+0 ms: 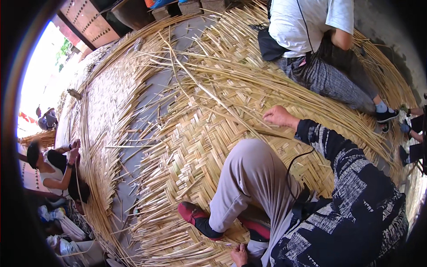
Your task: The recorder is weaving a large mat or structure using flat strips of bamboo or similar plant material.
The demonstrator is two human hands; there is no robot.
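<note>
My right hand (279, 116) is over the woven reed mat (187, 147), among long loose strips (215, 99) crossing it. Its fingers are bent together; whatever may be between their tips is too small to make out. My left hand (239, 252) is low at the bottom centre beside my red-and-black shoe (195, 213), its fingers closed near a small thin item that I cannot identify. My bent knee in light trousers (247, 160) covers part of the mat between my hands.
A person in a white shirt (302, 31) kneels on the mat at upper right. Another person (55, 175) handles strips at left by a second mat (111, 102). Grey ground (158, 89) with scattered strips separates the mats. Bags (66, 222) lie lower left; other people's legs show far right.
</note>
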